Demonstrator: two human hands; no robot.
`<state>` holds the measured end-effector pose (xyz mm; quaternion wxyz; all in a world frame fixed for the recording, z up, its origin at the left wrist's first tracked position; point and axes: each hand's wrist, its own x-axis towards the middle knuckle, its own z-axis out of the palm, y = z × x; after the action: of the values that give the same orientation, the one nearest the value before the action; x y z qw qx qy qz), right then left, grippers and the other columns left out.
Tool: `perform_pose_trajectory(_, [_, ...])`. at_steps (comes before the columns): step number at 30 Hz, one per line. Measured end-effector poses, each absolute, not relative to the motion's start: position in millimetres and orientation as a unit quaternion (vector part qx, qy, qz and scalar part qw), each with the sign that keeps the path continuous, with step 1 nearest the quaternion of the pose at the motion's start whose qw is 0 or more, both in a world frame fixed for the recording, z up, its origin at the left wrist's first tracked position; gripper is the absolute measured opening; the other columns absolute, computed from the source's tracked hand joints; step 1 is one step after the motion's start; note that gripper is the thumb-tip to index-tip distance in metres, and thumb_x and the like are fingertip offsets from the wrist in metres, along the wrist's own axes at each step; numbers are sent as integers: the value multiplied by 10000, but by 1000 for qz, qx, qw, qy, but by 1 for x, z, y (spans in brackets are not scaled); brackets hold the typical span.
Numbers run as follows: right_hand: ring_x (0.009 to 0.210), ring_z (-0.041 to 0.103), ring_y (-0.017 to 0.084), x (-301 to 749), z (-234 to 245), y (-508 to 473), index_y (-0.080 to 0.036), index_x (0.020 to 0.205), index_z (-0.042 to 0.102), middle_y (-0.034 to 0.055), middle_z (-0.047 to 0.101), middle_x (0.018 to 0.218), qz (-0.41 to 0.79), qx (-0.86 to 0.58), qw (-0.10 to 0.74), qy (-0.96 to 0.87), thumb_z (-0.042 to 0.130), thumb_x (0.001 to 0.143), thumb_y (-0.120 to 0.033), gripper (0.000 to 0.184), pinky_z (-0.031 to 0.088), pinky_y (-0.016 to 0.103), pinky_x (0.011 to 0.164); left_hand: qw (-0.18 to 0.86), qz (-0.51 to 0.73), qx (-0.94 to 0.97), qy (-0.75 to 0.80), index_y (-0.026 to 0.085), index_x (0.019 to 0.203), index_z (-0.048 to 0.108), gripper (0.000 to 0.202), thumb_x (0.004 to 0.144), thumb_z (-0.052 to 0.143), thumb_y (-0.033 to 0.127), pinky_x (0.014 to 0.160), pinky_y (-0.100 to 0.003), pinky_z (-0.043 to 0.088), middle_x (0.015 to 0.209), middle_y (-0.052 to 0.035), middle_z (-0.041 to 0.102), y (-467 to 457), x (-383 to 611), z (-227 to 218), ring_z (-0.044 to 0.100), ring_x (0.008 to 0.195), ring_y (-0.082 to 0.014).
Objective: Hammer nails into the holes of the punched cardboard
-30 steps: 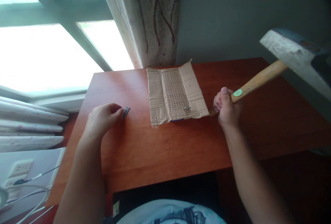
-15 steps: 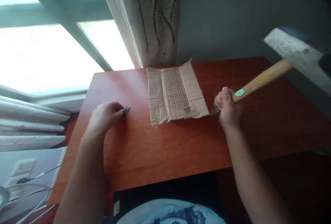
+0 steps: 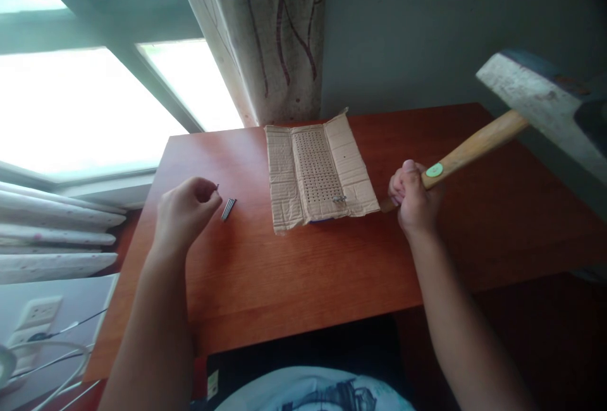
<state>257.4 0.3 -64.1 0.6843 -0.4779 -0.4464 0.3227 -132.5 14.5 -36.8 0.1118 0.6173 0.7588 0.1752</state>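
My right hand (image 3: 411,199) is wrapped round the wooden handle of a hammer (image 3: 478,142), whose big grey head (image 3: 540,107) hangs raised at the right. My left hand (image 3: 187,208) is lifted a little off the red-brown table (image 3: 303,265), its fingers pinched on a single thin nail (image 3: 216,188). A small bundle of nails (image 3: 228,209) lies on the table just right of that hand. A flattened piece of cardboard (image 3: 315,171) with rows of small holes lies between my hands, and a nail or two (image 3: 339,198) rests near its front edge.
A window (image 3: 95,95) and a patterned curtain (image 3: 270,31) stand behind the table, with a grey wall to the right. Wall sockets and cables (image 3: 38,329) are at the lower left. Folded white bedding (image 3: 52,234) lies left of the table.
My left hand has lifted off the nail bundle with one nail pinched in its fingers; the bundle stays on the table. The hammer has barely shifted.
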Motion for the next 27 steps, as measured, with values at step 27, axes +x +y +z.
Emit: perform_pose_trajectory(27, [364, 306, 71, 258, -63, 0, -231, 534, 362, -69, 314, 450, 327, -481, 680, -447, 659, 904, -589, 594, 208, 255, 351, 198, 359, 755, 511, 212, 875, 724, 61, 880, 684, 166, 607, -188, 518, 799, 14, 768, -21, 31, -4, 703, 696, -117])
